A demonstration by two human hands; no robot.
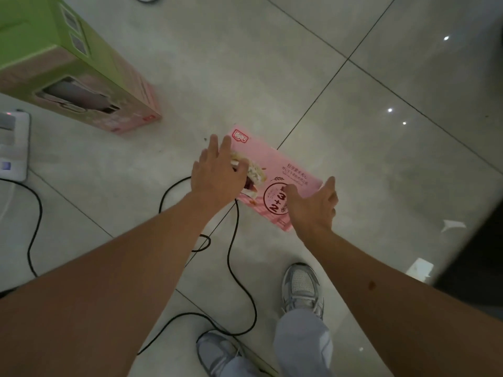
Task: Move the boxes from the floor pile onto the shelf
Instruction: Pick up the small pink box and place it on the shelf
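Two boxes are on the floor from where I watch: the pink box (pixel 275 170) between my spread, empty left hand (pixel 217 170) and right hand (pixel 315 205), and the green box (pixel 68 63) well apart; no shelf shows, so I judge most remains

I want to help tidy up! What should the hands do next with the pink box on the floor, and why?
Probably lower both hands and close them on the flat pink box. The left hand and right hand are spread open over its opposite ends, gripping nothing yet, and it lies flat on the floor.
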